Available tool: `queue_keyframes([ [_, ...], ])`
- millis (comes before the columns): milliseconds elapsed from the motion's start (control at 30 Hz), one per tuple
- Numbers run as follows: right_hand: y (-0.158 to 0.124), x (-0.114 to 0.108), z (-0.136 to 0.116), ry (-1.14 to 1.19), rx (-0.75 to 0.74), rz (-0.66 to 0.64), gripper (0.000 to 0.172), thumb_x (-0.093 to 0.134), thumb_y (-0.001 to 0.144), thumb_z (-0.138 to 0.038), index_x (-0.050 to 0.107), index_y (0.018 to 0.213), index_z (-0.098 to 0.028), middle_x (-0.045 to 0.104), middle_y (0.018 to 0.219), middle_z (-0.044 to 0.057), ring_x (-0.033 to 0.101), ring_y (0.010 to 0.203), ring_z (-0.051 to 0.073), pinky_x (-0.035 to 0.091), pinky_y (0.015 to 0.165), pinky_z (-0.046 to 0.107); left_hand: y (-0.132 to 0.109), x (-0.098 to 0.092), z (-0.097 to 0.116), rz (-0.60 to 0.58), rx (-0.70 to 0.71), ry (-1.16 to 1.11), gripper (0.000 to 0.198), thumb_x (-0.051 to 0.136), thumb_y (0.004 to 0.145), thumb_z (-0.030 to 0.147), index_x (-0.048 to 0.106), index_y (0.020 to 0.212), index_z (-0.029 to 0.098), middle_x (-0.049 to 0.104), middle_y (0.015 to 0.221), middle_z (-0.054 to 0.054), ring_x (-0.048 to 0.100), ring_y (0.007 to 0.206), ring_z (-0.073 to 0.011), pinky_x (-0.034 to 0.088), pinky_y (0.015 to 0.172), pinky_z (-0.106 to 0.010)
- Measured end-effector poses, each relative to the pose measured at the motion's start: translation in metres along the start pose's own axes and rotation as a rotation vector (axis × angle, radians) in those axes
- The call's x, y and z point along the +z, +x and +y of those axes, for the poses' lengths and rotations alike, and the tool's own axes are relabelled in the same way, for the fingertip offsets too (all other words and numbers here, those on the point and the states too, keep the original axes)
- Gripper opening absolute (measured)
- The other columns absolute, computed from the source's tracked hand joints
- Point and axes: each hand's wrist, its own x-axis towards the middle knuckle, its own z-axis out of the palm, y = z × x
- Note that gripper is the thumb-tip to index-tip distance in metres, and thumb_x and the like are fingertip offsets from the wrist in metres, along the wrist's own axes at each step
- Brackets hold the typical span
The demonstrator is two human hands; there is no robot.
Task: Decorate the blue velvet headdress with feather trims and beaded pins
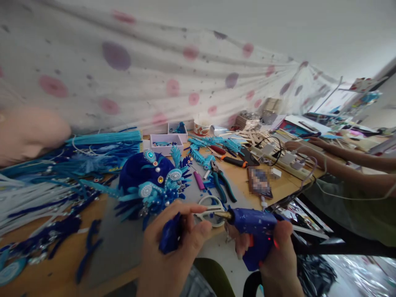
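Note:
My right hand (280, 251) is wrapped around a blue glue gun (255, 222). Its brass nozzle points left, close to the fingertips of my left hand (163, 260). Curled fingers of my left hand hold a dark blue fabric piece (170, 234) against the palm. I cannot make out whether anything tiny sits between index finger and thumb. Just beyond, a dark blue velvet headpiece (139, 173) carries light blue feather shapes, beads and jewelled ornaments. White-handled scissors (210, 202) lie partly hidden behind my left fingertips and the nozzle.
Teal-handled pliers (223, 185), a magenta tool handle (199, 180) and a phone (260, 181) lie right of the headpiece. White boxes (167, 149) stand behind it. Blue chenille stems (102, 140) cover the left side. A power strip (281, 163) lies near another person's arms (340, 165).

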Motion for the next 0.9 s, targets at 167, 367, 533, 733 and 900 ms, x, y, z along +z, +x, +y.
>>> queue_keyframes([
  [167, 0.003, -0.017, 0.008, 0.074, 0.040, -0.130, 0.081, 0.041, 0.069, -0.093, 0.072, 0.054, -0.020, 0.063, 0.044, 0.010, 0.057, 0.041, 0.019, 0.040, 0.036, 0.027, 0.001, 0.006, 0.004, 0.031, 0.049, 0.025, 0.010, 0.069, 0.076, 0.032, 0.069, 0.067, 0.029, 0.051, 0.060, 0.007, 0.045, 0.053, -0.0071, 0.036, 0.048, -0.018],
  [367, 0.003, -0.016, 0.005, 0.030, 0.010, -0.117, 0.081, 0.039, 0.070, -0.093, 0.071, 0.054, -0.020, 0.062, 0.043, 0.008, 0.055, 0.040, 0.019, 0.038, 0.034, 0.026, 0.001, 0.009, 0.005, 0.012, 0.034, 0.048, 0.011, 0.069, 0.077, 0.032, 0.068, 0.067, 0.027, 0.052, 0.059, 0.007, 0.045, 0.052, -0.0075, 0.037, 0.049, -0.019],
  [533, 0.000, -0.017, 0.004, -0.050, 0.050, -0.059, 0.084, 0.034, 0.066, -0.096, 0.067, 0.050, -0.021, 0.060, 0.042, 0.008, 0.049, 0.034, 0.017, 0.034, 0.031, 0.026, 0.002, 0.007, 0.004, -0.035, -0.053, 0.005, 0.007, 0.071, 0.075, 0.035, 0.071, 0.073, 0.029, 0.052, 0.058, 0.006, 0.046, 0.052, -0.0087, 0.037, 0.049, -0.022],
  [733, 0.000, -0.017, 0.003, -0.145, -0.022, 0.006, 0.085, 0.029, 0.070, -0.094, 0.068, 0.048, -0.021, 0.060, 0.042, 0.010, 0.056, 0.041, 0.022, 0.045, 0.039, 0.031, 0.004, 0.006, 0.004, -0.026, 0.030, 0.016, 0.011, 0.069, 0.077, 0.030, 0.069, 0.066, 0.026, 0.054, 0.058, 0.005, 0.049, 0.052, -0.0100, 0.038, 0.049, -0.023],
  [900, -0.001, -0.013, 0.002, -0.153, -0.023, 0.026, 0.084, 0.033, 0.070, -0.094, 0.068, 0.050, -0.021, 0.061, 0.045, 0.009, 0.056, 0.044, 0.021, 0.046, 0.044, 0.032, 0.004, 0.004, 0.002, -0.035, 0.129, 0.051, 0.011, 0.066, 0.079, 0.027, 0.069, 0.068, 0.026, 0.055, 0.060, 0.004, 0.049, 0.053, -0.0106, 0.038, 0.050, -0.023],
])
